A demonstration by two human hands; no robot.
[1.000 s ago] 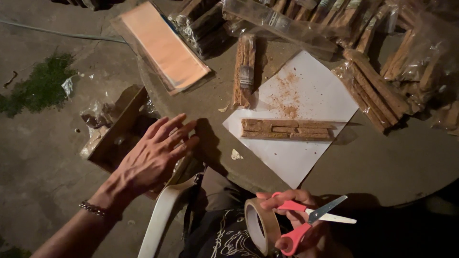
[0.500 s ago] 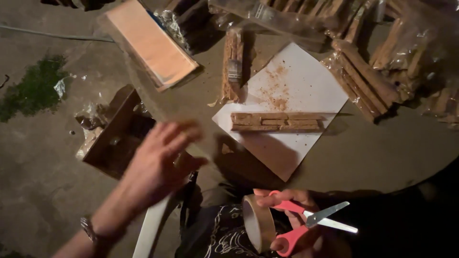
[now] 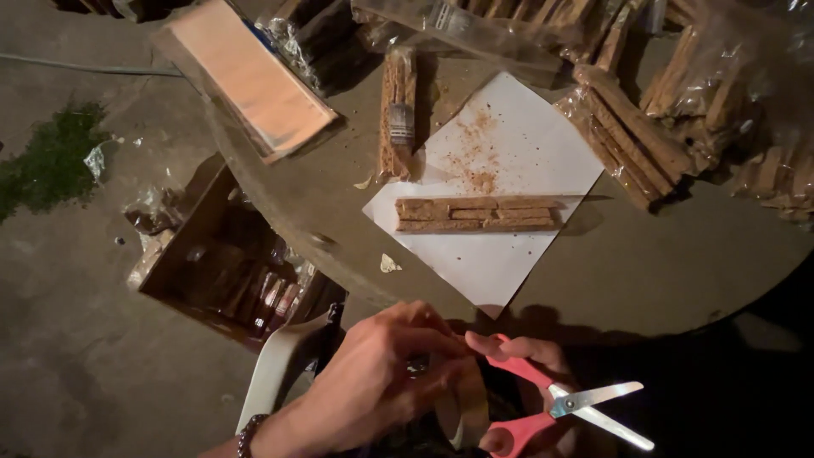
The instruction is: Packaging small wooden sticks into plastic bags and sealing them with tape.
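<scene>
Right grip (image 3: 526, 382) holds red-handled scissors (image 3: 555, 407), blades slightly apart, pointing right; left grip (image 3: 373, 382) is closed over a tape roll (image 3: 462, 407) just beside them. On the counter (image 3: 644, 263): white paper (image 3: 500, 178) carrying a flat brown bar (image 3: 477, 215) and crumbs. Open box (image 3: 229, 254) on the floor, left.

A round surface (image 3: 678, 263) carries a sheet of paper (image 3: 509, 161) near its front edge, with a long wooden block (image 3: 476, 214) lying across it. Behind and to the right are wrapped bundles of sticks (image 3: 627, 127). A flat packet (image 3: 250, 76) overhangs the back left edge. On the floor to the left sits an open box (image 3: 229, 263). In front of the surface, the left hand (image 3: 373, 382) meets the right hand (image 3: 526, 365), which holds scissors (image 3: 560, 403).
</scene>
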